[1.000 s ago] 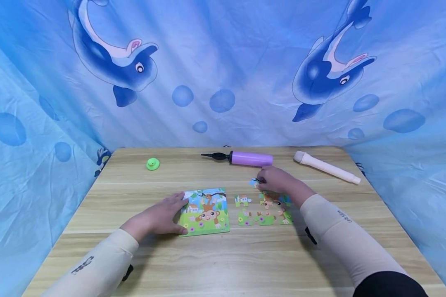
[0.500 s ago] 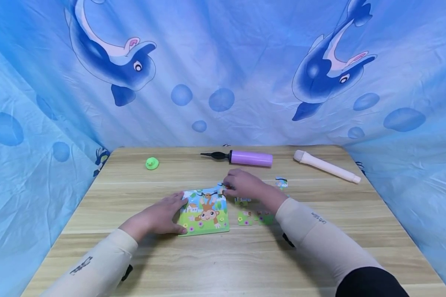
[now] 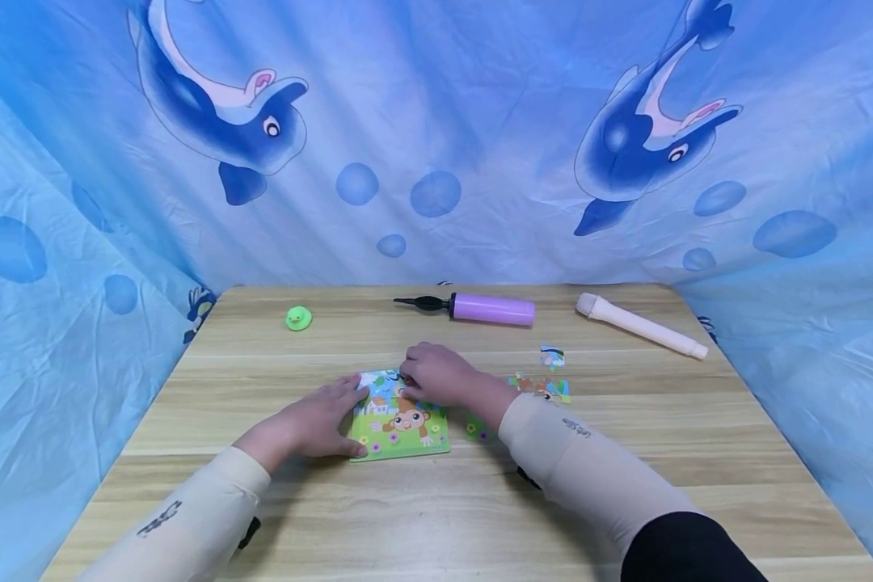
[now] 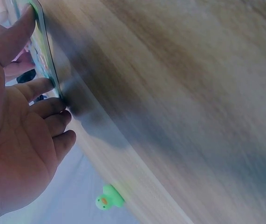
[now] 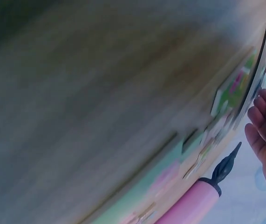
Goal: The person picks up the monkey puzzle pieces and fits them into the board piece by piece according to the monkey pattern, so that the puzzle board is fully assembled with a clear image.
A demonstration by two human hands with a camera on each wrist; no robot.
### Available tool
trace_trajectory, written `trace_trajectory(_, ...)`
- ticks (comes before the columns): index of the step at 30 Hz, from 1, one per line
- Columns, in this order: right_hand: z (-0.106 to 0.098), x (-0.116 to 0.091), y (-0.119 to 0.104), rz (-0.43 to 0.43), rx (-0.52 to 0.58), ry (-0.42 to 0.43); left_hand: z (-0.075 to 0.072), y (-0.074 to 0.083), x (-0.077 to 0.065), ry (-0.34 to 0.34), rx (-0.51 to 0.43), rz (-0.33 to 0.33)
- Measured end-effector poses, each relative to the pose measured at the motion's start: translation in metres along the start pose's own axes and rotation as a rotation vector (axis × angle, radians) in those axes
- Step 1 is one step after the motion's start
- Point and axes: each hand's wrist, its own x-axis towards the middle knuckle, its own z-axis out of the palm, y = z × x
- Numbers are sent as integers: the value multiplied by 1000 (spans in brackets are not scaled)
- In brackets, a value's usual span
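The puzzle board [image 3: 400,449] with a smiling monkey picture lies flat on the wooden table. My left hand [image 3: 323,419] rests against its left side, thumb at the near corner and fingers at the far one. In the left wrist view the thumb [image 4: 18,35] lies out straight along the board's edge. Over the board's upper right part is my right hand [image 3: 436,373], its fingertips pinching a small puzzle piece mostly hidden under them. Loose puzzle pieces [image 3: 538,390] lie to the right, partly covered by the right forearm. One piece [image 3: 551,356] lies apart behind them.
Along the back of the table lie a green toy duck [image 3: 298,318], a purple hand pump [image 3: 491,309] with a black nozzle, and a white stick [image 3: 640,325] with a grey head. A blue dolphin-print curtain [image 3: 436,121] hangs behind and at both sides.
My right hand has picked up a puzzle piece from the loose group and carried it left, onto the board's upper part. The left hand has stayed at the board's left side.
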Motion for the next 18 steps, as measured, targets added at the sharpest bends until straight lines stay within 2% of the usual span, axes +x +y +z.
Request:
trace_trajectory(8, 4, -2, 0, -20, 12, 17, 0, 1, 0, 1, 7, 11)
trace_trajectory(15, -1, -10, -8, -184, -18, 1, -1, 1, -1, 5, 14, 17)
trace_trajectory(18, -2, -10, -13, -212, -48, -25, -1, 1, -2, 3, 8, 20)
